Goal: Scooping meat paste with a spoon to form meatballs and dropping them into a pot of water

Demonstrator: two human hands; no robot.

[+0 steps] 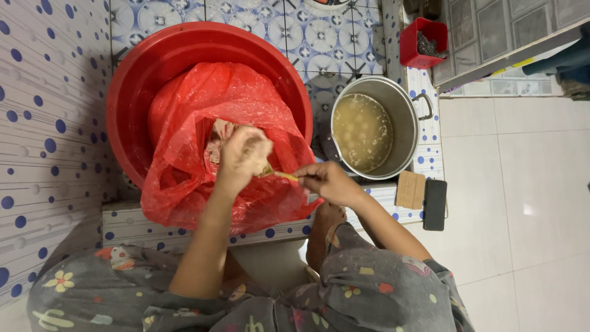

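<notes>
Red bag [184, 178] under left hand [243, 157], grip closed on paste; right hand [329, 181] pinching spoon [284, 176].

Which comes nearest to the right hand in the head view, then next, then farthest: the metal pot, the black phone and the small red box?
From the right hand:
1. Metal pot, just above and to the right of it, holding pale liquid.
2. Black phone, farther right on the ledge, beside a brown block.
3. Small red box, far up at the top right.
</notes>
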